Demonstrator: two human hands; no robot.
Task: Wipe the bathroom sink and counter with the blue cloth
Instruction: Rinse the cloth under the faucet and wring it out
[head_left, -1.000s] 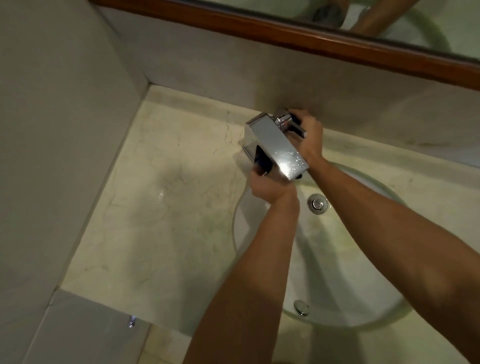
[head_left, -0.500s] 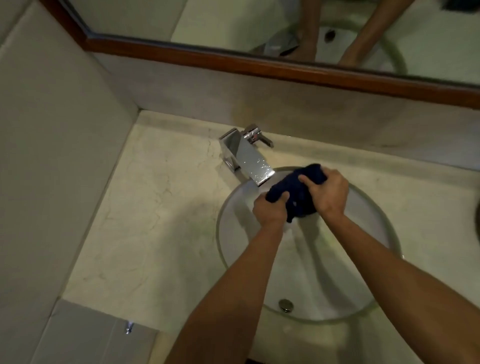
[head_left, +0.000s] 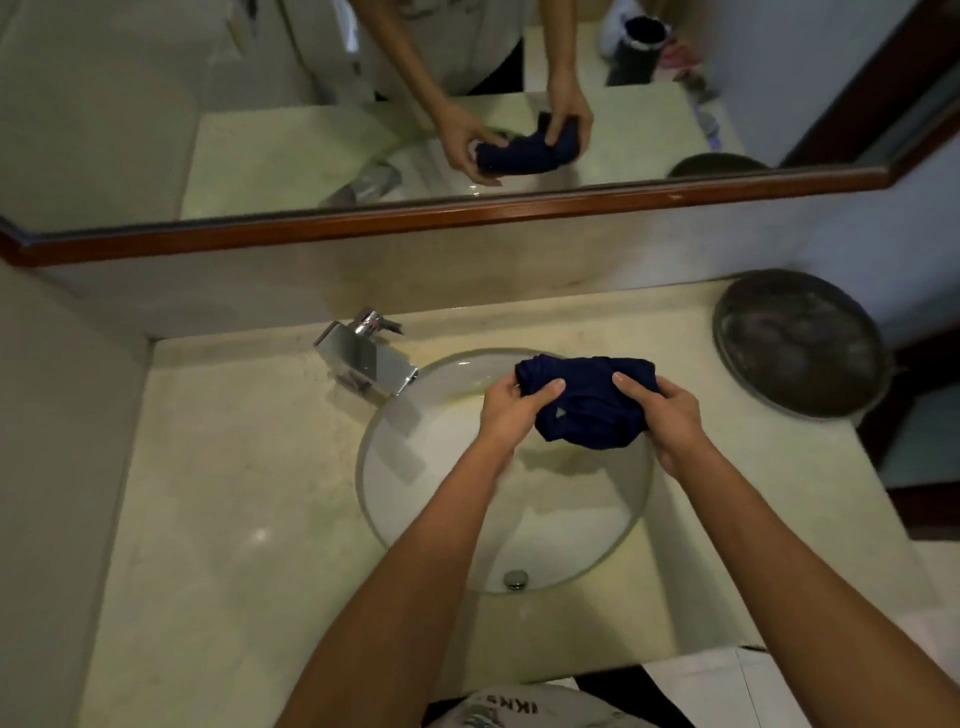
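Both forearms reach forward over the sink. Left hand and right hand each clench an end of the bunched cloth, thumbs on top, held above the basin's far side, right of the tap.

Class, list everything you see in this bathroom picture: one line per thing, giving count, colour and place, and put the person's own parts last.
cloth: one, dark blue, bunched between both hands above the far part of the sink
sink: one, round, clear-rimmed, set in the counter
drain: one, silver, in the near part of the sink
tap: one, chrome, far left of the sink
counter: one, cream marble
pan: one, dark grey, round, far right of the counter
mirror: one, brown wooden frame, on the wall
left hand: one, gripping the cloth
right hand: one, gripping the cloth
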